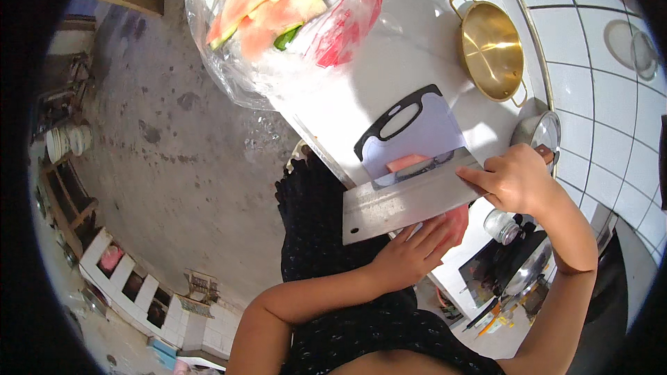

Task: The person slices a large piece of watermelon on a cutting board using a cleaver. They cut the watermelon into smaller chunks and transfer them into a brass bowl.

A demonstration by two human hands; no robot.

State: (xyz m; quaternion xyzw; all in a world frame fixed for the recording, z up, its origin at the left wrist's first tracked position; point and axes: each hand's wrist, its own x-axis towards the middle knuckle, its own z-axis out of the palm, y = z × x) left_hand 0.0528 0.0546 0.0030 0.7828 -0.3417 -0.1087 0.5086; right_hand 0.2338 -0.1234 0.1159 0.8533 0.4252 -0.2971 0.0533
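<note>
My right hand (516, 179) is closed around the wooden handle of a wide steel cleaver (411, 203), its index finger lying along the blade. Below the blade, my left hand (417, 252) rests on a chunk of watermelon flesh (454, 226), which the blade partly hides. On the far side of the cleaver, a small piece of watermelon (406, 162) lies on a light cutting board (417, 133) with a black-edged handle. Whether the cleaver's edge touches the fruit cannot be told.
A plastic bag (229, 75) holding watermelon rinds (276, 5) sits at the counter's edge. Along the tiled wall stand a golden two-handled pan (492, 52) and a pot with a glass lid (544, 130). A glass jar (501, 226) is near my right forearm, beside a stove area.
</note>
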